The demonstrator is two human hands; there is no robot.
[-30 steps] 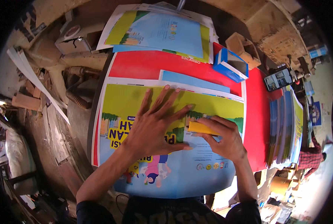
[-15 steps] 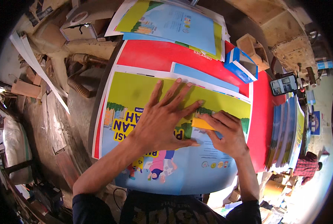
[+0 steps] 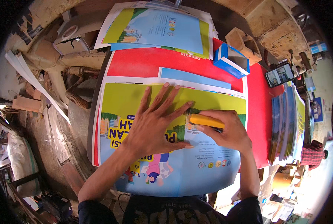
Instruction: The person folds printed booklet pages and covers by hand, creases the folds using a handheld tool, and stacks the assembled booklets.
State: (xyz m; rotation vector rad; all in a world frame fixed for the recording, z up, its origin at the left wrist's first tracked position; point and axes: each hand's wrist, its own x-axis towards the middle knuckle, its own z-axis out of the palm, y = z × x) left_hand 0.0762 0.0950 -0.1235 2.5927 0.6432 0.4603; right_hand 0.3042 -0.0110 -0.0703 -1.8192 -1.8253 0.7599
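Observation:
A wide printed cover sheet [image 3: 211, 183] in green and blue lies across the table in front of me, its print upside down to me. My left hand [image 3: 155, 115] rests flat on its middle, fingers spread and holding nothing. Close to its thumb and index finger, my right hand [image 3: 228, 130] is closed around a yellow stapler [image 3: 205, 121]. The stapler's front end lies along the sheet's middle line, near a strip of printed trees. Whether it touches the paper is hard to make out.
Beneath the sheet is a red surface [image 3: 259, 123]. Farther back lie more printed sheets [image 3: 166, 31], a blue-and-white box [image 3: 231, 61] and a wooden holder [image 3: 245, 43]. At right stand a phone [image 3: 279, 75] and a stack of booklets [image 3: 286, 125]. A person in a checked shirt [image 3: 311, 155] is beyond.
My right hand has turned, so more of the stapler's yellow body shows. My left hand stays spread on the sheet. The whole view has shifted slightly.

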